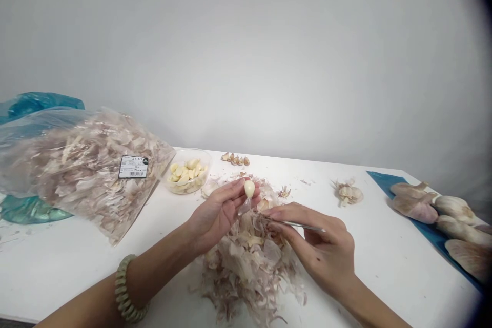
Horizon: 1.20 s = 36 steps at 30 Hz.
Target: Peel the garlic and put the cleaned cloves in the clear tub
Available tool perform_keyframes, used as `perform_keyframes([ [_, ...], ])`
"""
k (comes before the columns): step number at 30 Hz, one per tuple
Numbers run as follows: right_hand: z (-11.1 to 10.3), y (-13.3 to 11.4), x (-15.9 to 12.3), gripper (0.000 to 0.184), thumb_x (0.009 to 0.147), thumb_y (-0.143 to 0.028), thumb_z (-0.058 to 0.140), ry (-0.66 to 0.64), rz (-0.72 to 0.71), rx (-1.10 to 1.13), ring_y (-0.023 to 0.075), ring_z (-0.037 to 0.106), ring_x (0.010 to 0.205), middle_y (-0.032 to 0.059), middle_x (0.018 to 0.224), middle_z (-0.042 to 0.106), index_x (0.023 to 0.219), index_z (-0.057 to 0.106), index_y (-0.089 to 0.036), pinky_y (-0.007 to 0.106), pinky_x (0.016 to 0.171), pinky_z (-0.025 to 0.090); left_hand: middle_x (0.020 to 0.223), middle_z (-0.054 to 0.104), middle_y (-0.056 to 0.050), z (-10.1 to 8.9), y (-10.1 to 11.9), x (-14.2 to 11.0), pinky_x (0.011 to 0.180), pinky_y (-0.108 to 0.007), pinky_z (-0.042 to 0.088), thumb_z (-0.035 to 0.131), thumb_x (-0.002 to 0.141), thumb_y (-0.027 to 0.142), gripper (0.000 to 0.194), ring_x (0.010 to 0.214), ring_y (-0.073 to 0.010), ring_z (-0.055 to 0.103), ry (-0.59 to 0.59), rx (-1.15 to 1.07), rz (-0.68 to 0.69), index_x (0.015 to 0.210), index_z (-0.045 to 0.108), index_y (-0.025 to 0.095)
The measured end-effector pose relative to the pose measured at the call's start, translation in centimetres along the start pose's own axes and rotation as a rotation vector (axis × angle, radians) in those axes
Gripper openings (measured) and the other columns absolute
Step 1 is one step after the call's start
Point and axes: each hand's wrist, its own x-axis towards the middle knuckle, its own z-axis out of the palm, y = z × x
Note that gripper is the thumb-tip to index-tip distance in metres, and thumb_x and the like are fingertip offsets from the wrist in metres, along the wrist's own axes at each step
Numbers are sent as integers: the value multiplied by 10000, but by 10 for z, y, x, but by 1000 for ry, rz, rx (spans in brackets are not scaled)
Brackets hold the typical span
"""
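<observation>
**A garlic clove (249, 188) held over a heap of skins (246, 261)**

The left hand (219, 212) curls around the clove, while the right hand (323, 246) pinches a thin metal tool (303, 226) just beside it. A slipped tip could nick the left hand. Beyond the hands sit a bowl of peeled cloves (186, 177) and, farther left, a bag of skins (84, 174).

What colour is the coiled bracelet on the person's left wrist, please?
The coiled bracelet is a pale greenish beige, best seen in the head view.
</observation>
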Motion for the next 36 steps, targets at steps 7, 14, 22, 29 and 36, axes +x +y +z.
perform_keyframes([
  [7,1,1,3,460,720,98,578,18,-214,-106,208,681,843,94,910,725,1086,646,-172,346,668,581,847,674,-48,1,0,-2,768,-201,534,546,853,170,103,755,-115,649,-40,19,-55,896,626,122],
  [14,1,4,0,492,695,133,573,2,-254,-102,229,673,878,128,921,718,1102,635,-136,380,673,570,859,669,-49,-1,-3,-2,807,-203,503,537,857,180,115,792,-115,640,-118,55,-41,879,636,125],
  [22,1,4,1,468,691,139,577,2,-255,-78,234,672,869,136,910,716,1080,642,-112,386,673,559,864,683,-49,0,-4,-3,779,-204,522,562,847,174,96,811,-115,646,-122,57,-42,886,642,137],
  [29,1,4,1,463,700,144,557,2,-248,-63,221,674,847,125,893,718,1074,642,-116,378,666,549,867,683,-58,1,-4,-4,772,-197,527,572,843,166,85,802,-111,649,-122,53,-52,902,622,132],
  [36,0,4,0,467,710,132,549,-18,-229,-59,219,675,845,122,912,718,1085,634,-135,377,662,542,852,687,-60,2,-4,-5,769,-192,533,555,846,136,84,809,-112,657,-105,31,-47,897,620,128],
])
